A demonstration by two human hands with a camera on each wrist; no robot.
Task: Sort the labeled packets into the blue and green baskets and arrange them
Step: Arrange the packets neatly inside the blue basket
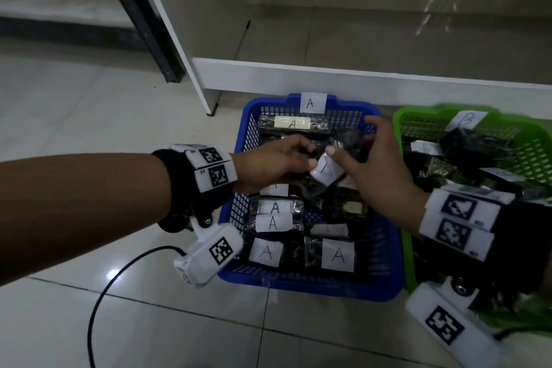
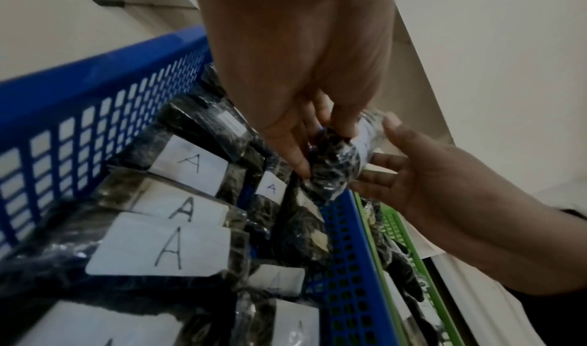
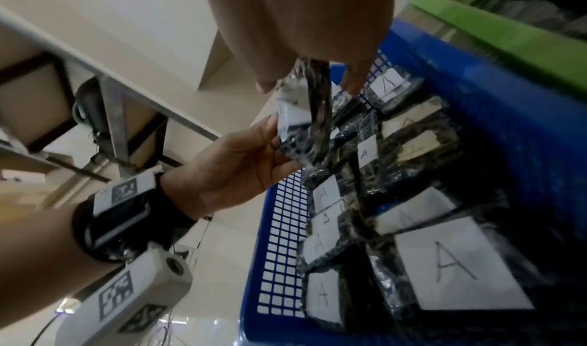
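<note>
Both hands hold one dark plastic-wrapped packet (image 1: 325,173) (image 2: 333,165) (image 3: 305,130) with a white label above the middle of the blue basket (image 1: 298,284) (image 2: 95,105) (image 3: 279,251). My left hand (image 1: 310,155) (image 2: 317,150) (image 3: 273,135) grips its left end. My right hand (image 1: 349,140) (image 2: 381,150) (image 3: 311,85) pinches its right end between thumb and fingers. The blue basket carries an A tag (image 1: 312,102) and holds several packets labeled A in rows. Just to its right, the green basket (image 1: 424,116) (image 2: 394,228) (image 3: 495,32) carries a B tag (image 1: 467,119) and holds dark packets.
Both baskets sit on a tiled floor against the base of a white shelf unit (image 1: 328,78). A black post (image 1: 140,15) slants down at the back left. A black cable (image 1: 98,293) loops over the floor left of the blue basket.
</note>
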